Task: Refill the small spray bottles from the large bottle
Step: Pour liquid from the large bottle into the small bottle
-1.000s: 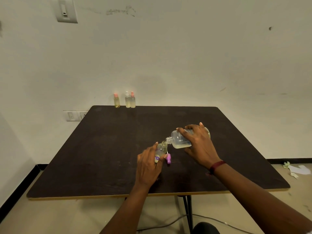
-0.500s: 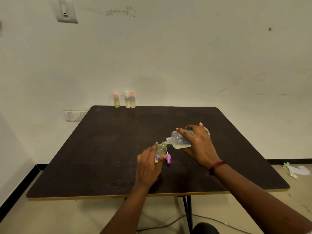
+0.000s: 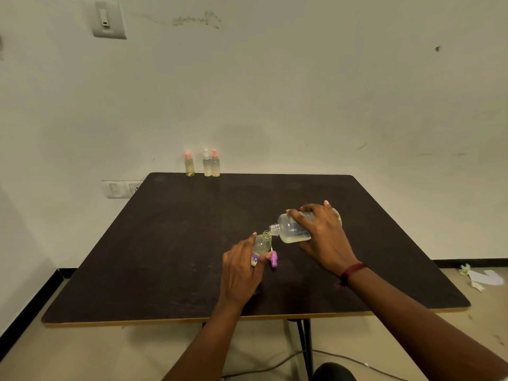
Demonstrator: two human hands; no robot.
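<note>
Nothing has visibly moved: the small clear uncapped spray bottle [image 3: 261, 244] stays near the dark desk's [image 3: 165, 243] centre, left hand [image 3: 240, 273] fingers clamped round it. At its 2 o'clock, right hand [image 3: 323, 237] fingers grip the large translucent plastic bottle [image 3: 292, 229], tipped, neck at the small mouth. A purple spray cap [image 3: 273, 259] lies at 4 o'clock.

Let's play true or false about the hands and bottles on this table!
1. The right hand tips the large bottle toward the small bottle. True.
2. The left hand holds the small bottle. True.
3. The small bottle has its cap screwed on. False: the purple spray cap lies on the table beside it.
4. Five spray bottles stand at the table's far edge. False: three spray bottles stand there.
</note>
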